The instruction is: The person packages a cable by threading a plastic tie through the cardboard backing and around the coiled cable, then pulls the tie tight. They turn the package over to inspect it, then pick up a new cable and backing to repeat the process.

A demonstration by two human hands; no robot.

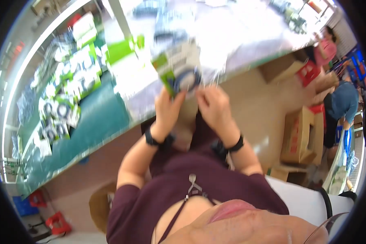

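Upright over the table's near edge is a flat green-and-white package (pixel 182 59), with a dark coiled cable (pixel 187 79) showing on its front. My left hand (pixel 167 110) grips its lower left corner between thumb and fingers. Close beside the lower right corner, my right hand (pixel 215 106) has its fingertips pinched together. Whether something thin is between them is too blurred to tell. Each wrist wears a black band.
Many similar packages (pixel 75 77) lie heaped on the green-covered table (pixel 97 112) at left. A bright green piece (pixel 120 51) lies beyond. Clear plastic bags (pixel 171 24) sit at the back. Cardboard boxes (pixel 297 134) stand on the floor at right, near two other people (pixel 343 99).
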